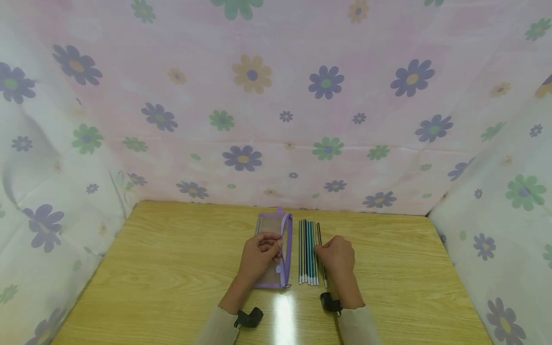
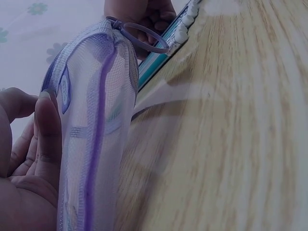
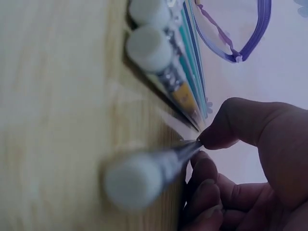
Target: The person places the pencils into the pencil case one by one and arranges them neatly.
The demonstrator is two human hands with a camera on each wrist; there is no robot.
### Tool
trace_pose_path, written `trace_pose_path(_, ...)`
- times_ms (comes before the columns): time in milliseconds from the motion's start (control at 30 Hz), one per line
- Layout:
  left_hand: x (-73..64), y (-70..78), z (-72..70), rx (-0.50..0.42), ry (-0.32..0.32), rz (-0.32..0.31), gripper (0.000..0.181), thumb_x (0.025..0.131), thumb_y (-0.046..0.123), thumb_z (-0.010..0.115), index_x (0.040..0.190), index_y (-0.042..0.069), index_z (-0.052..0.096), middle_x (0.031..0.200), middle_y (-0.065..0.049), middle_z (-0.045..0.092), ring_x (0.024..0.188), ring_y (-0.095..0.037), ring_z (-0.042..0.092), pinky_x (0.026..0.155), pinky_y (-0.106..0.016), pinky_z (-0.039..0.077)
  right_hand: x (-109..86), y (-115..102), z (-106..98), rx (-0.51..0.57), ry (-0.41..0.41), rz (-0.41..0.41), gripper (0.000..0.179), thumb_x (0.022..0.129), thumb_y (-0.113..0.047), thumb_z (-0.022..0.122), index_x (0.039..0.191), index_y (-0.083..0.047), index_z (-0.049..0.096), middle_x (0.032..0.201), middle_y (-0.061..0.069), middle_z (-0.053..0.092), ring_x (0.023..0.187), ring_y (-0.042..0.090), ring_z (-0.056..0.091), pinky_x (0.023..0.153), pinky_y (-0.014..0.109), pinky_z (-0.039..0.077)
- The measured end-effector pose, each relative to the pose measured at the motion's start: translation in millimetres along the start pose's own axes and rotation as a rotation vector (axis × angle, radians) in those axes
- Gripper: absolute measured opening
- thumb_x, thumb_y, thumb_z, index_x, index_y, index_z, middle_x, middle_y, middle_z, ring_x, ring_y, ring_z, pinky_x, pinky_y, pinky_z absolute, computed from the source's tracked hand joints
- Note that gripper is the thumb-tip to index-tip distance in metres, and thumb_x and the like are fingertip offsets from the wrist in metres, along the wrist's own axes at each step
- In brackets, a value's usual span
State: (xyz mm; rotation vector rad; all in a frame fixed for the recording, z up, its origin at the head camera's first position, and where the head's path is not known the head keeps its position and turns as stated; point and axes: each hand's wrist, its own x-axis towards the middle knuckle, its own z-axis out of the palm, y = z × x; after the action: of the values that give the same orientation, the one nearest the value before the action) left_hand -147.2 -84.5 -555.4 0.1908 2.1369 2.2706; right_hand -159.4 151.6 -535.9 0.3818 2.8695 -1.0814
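A mesh zip pouch (image 1: 269,275) with purple trim lies on the table, its zipped side spread apart. My left hand (image 1: 260,251) pinches the near edge of that opening between thumb and fingertips; the left wrist view shows the see-through mesh pouch (image 2: 79,159) right beside the fingers. Just right of the pouch, several striped pencils (image 1: 307,251) in teal, black and yellow lie side by side, white erasers toward me. At the right end of this row, my right hand (image 1: 338,255) pinches a dark pencil (image 1: 325,277). Its white eraser (image 3: 134,182) looms close in the right wrist view.
Through the pouch's left side, a few thin pencil-like sticks (image 1: 258,226) show. The wooden table (image 1: 172,258) ends at a flowered cloth (image 1: 284,163) behind and on both sides. Black wrist cameras (image 1: 250,317) sit on both wrists.
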Motion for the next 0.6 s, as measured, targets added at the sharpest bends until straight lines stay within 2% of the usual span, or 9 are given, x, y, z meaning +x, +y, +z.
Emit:
trace_pose_path(233,0.5,-0.9,0.0,0.008,-0.002,0.013,0.020,0.099,0.006,0.075,0.114,-0.007,0.071,0.091,-0.017,0.072,0.068,-0.017,0.071,0.059,-0.029,0.064,-1.7,1.6,-7.4,0.054,-0.038,-0.008,0.051,0.087,-0.023,0.074,0.045,-0.018,0.047,0.042,-0.008,0.034,0.040,0.010,0.027,0.038,0.023,0.021)
trace_pose_path(433,0.2,1.7,-0.2,-0.003,0.000,0.013,0.018,0.098,0.005,0.075,0.113,-0.005,0.072,0.092,-0.020,0.071,0.068,-0.017,0.070,0.059,-0.027,0.063,-1.4,1.3,-13.5,0.140,-0.056,-0.026,0.048,0.087,-0.021,0.072,0.047,-0.017,0.046,0.044,-0.008,0.033,0.043,0.010,0.026,0.041,0.024,0.022)
trace_pose_path(600,0.2,2.0,-0.4,-0.007,0.003,0.013,0.017,0.098,0.005,0.076,0.113,-0.004,0.072,0.092,-0.019,0.072,0.068,-0.017,0.070,0.059,-0.027,0.063,-0.2,-0.6,-14.3,0.178,-0.055,-0.020,0.032,0.086,-0.020,0.072,0.056,-0.010,0.065,0.048,-0.006,0.047,0.046,0.012,0.038,0.044,0.025,0.029)
